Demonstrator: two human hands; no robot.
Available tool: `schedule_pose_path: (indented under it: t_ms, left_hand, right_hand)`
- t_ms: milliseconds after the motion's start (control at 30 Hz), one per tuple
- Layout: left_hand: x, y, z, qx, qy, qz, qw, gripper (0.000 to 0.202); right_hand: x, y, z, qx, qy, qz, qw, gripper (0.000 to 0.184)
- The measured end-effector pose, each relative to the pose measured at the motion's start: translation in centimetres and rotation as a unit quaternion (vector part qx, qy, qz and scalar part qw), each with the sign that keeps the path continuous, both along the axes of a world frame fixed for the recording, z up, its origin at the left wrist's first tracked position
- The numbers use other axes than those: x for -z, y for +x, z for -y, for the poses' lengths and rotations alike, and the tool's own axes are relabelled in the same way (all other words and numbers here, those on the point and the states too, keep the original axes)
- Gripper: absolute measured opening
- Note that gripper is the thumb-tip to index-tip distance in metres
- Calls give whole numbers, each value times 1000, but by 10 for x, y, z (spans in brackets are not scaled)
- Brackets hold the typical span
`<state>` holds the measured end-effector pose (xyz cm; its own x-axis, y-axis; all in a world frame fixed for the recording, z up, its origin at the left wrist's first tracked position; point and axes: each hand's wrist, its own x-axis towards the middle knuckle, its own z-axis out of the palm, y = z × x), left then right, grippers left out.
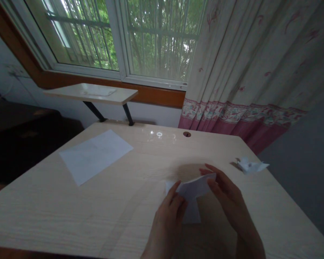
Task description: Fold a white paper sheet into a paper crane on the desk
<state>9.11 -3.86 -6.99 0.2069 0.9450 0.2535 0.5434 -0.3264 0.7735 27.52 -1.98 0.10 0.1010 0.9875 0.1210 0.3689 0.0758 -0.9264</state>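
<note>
Left hand (168, 216) and right hand (229, 196) each keep a closed finger grip on the folded paper (192, 190) (partly creased), just above the bench (70, 216).

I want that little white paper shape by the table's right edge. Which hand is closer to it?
Right. The right hand sits just left of the little paper shape, not touching it. The left hand is farther left, across the folded paper both hands hold.

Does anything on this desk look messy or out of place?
A crumpled-looking scrap of paper sits near the right edge of the desk, and the flat sheet lies askew. The folded paper between left hand and right hand looks fine; nothing spilled.
</note>
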Motion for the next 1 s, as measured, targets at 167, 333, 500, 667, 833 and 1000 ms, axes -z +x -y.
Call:
schedule_pose_path:
  t_ms: [167,333,500,667,833,1000]
  left_hand:
    - [-2,1,1,-7,-4,15,1000,29]
    - [4,2,1,-4,-19,15,1000,32]
    - [8,3,-1,4,-39,2,999,33]
    - [9,5,-2,-5,-39,1,999,31]
    - [12,3,-1,0,-10,13,1000,34]
    - [17,0,-2,24,10,24,999,49]
  right_hand:
    - [18,11,3,-89,-37,-10,995,64]
    - [25,-3,0,-61,-64,-58,994,51]
    - [25,-21,-6,10,-71,-38,997,46]
    - [28,-26,-10,56,-75,9,996,46]
    - [32,-24,-11,50,-54,12,997,44]
    - [37,-21,-11,51,-22,27,998,44]
